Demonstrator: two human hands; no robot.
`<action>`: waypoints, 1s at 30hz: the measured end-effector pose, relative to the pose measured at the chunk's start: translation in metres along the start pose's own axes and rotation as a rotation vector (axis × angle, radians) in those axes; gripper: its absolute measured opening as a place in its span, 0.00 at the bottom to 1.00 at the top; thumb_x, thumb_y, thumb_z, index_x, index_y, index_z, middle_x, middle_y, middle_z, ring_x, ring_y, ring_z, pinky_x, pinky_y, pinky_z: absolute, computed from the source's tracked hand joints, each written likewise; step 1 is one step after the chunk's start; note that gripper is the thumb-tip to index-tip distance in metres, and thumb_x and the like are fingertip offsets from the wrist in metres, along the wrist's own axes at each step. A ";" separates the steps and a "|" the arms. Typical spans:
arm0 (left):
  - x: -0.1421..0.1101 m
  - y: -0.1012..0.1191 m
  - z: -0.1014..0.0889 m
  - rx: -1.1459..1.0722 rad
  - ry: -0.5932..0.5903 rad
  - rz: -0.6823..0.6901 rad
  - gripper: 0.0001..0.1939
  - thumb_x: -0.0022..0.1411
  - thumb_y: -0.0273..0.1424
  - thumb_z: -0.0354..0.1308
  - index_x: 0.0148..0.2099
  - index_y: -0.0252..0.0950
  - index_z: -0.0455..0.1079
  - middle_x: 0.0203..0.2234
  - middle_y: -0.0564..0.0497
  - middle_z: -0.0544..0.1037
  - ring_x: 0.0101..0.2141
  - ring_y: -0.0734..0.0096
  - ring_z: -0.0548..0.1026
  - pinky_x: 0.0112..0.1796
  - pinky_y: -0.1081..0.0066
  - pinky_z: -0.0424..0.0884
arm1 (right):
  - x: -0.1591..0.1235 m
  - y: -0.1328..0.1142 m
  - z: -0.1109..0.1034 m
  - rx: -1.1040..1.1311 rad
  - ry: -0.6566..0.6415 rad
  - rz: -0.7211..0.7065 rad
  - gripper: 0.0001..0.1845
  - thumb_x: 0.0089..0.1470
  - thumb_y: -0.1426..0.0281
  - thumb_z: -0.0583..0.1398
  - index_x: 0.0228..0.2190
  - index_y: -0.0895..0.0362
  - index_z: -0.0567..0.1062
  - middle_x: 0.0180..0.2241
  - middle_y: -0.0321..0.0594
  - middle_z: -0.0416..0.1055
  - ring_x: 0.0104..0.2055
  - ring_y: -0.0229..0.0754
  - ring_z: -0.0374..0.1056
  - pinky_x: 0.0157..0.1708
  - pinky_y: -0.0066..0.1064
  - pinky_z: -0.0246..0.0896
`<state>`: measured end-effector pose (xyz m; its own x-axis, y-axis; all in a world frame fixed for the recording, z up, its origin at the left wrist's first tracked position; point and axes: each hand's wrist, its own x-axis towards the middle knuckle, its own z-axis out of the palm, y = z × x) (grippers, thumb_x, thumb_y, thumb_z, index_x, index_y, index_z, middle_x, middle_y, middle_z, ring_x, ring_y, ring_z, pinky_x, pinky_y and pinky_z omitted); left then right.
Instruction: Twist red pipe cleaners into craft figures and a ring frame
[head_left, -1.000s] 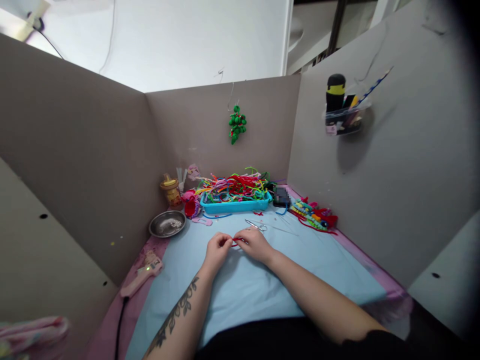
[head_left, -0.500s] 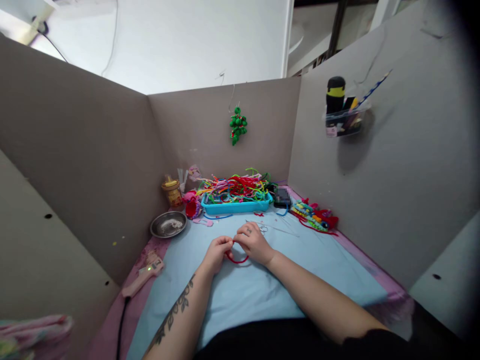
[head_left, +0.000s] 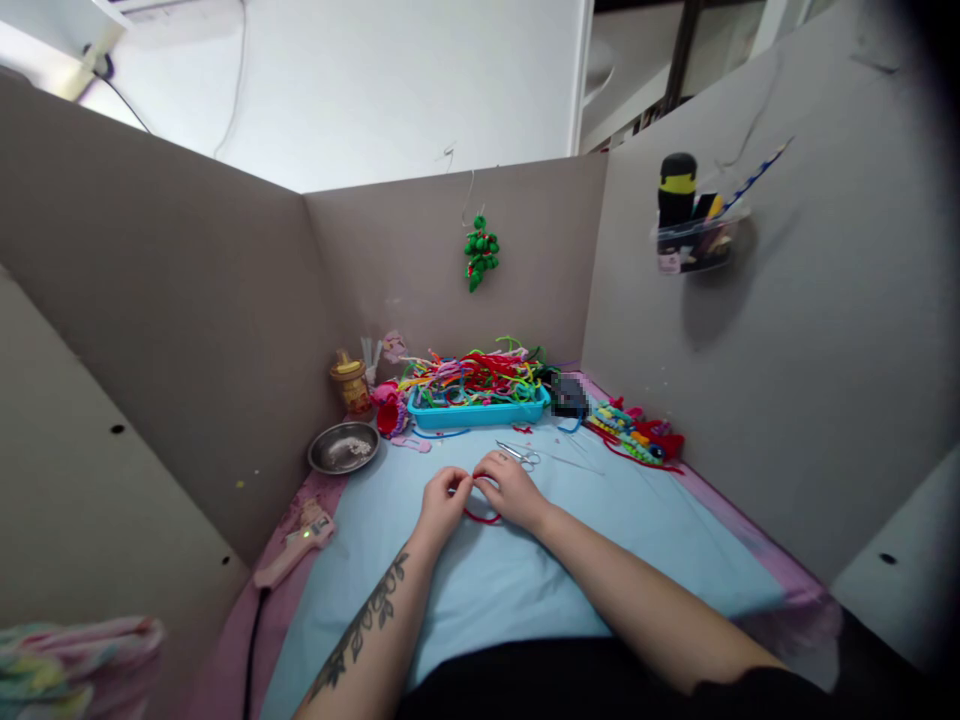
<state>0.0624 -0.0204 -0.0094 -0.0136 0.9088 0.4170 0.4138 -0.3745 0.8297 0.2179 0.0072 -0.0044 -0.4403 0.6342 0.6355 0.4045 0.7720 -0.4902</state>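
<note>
Between my two hands runs a red pipe cleaner point(head_left: 482, 519), its middle hanging in a loop just above the blue cloth point(head_left: 517, 590). My left hand point(head_left: 445, 500) pinches it between thumb and fingers. Fingertips almost touching the left ones, my right hand point(head_left: 511, 490) also pinches the red strand. The exact ends of the strand are hidden by my fingers. A pair of scissors point(head_left: 529, 459) lies just beyond my right hand, with a thin straight wire point(head_left: 574, 463) beside it.
A blue tray point(head_left: 480, 413) heaped with coloured pipe cleaners stands at the back. To the left are a metal bowl point(head_left: 324, 460) and a pink glue gun point(head_left: 296, 553) with a cord. Finished-looking colourful pieces point(head_left: 637, 430) lie right of a dark blurred object point(head_left: 570, 396). Grey panels enclose three sides.
My hands have drawn closer, fingertips nearly meeting, and the left hand has turned slightly. More of the scissors shows. The whole view has shifted slightly.
</note>
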 end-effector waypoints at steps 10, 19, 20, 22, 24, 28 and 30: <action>-0.001 0.006 -0.002 0.107 0.006 0.195 0.08 0.58 0.32 0.52 0.30 0.35 0.68 0.24 0.52 0.69 0.27 0.73 0.67 0.31 0.73 0.64 | 0.007 0.007 0.005 0.604 -0.054 0.466 0.12 0.47 0.66 0.55 0.18 0.59 0.69 0.18 0.33 0.63 0.24 0.35 0.59 0.28 0.27 0.53; -0.004 0.007 -0.001 0.143 0.004 0.272 0.07 0.60 0.31 0.51 0.31 0.36 0.68 0.26 0.51 0.69 0.29 0.72 0.67 0.32 0.72 0.64 | 0.004 0.010 0.006 0.701 -0.013 0.552 0.11 0.42 0.65 0.60 0.18 0.60 0.72 0.17 0.32 0.64 0.23 0.34 0.58 0.27 0.27 0.52; -0.004 0.007 -0.001 0.147 -0.001 0.272 0.07 0.60 0.31 0.51 0.31 0.36 0.68 0.26 0.51 0.69 0.29 0.72 0.67 0.32 0.72 0.64 | 0.004 0.010 0.005 0.711 -0.014 0.558 0.10 0.42 0.65 0.60 0.19 0.60 0.72 0.17 0.32 0.64 0.23 0.34 0.58 0.27 0.27 0.52; -0.004 0.008 -0.001 0.151 -0.007 0.270 0.07 0.59 0.30 0.51 0.31 0.36 0.68 0.26 0.51 0.69 0.29 0.72 0.67 0.32 0.72 0.64 | 0.004 0.009 0.004 0.733 -0.019 0.556 0.10 0.42 0.65 0.60 0.20 0.60 0.73 0.18 0.33 0.65 0.23 0.34 0.58 0.27 0.27 0.52; -0.004 0.008 -0.001 0.146 0.000 0.259 0.06 0.59 0.30 0.52 0.31 0.36 0.68 0.26 0.51 0.69 0.29 0.72 0.67 0.33 0.72 0.64 | 0.004 0.007 0.003 0.737 -0.024 0.532 0.09 0.42 0.65 0.60 0.22 0.60 0.73 0.20 0.34 0.66 0.24 0.35 0.59 0.28 0.28 0.53; -0.002 0.010 -0.003 0.086 0.013 0.180 0.07 0.57 0.31 0.53 0.29 0.35 0.69 0.25 0.51 0.70 0.29 0.72 0.67 0.33 0.72 0.63 | 0.005 0.005 0.003 0.752 -0.037 0.471 0.08 0.42 0.67 0.60 0.25 0.60 0.73 0.22 0.34 0.66 0.24 0.34 0.59 0.27 0.27 0.53; -0.001 0.010 -0.003 0.023 -0.003 0.099 0.08 0.56 0.32 0.54 0.28 0.35 0.69 0.24 0.52 0.70 0.28 0.72 0.67 0.32 0.73 0.62 | 0.004 0.006 0.003 0.780 -0.053 0.452 0.07 0.42 0.69 0.59 0.27 0.59 0.72 0.20 0.32 0.64 0.23 0.33 0.58 0.25 0.25 0.52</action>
<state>0.0634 -0.0261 -0.0005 0.0311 0.8682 0.4952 0.4339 -0.4580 0.7758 0.2159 0.0146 -0.0062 -0.4151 0.8702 0.2653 -0.1026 0.2449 -0.9641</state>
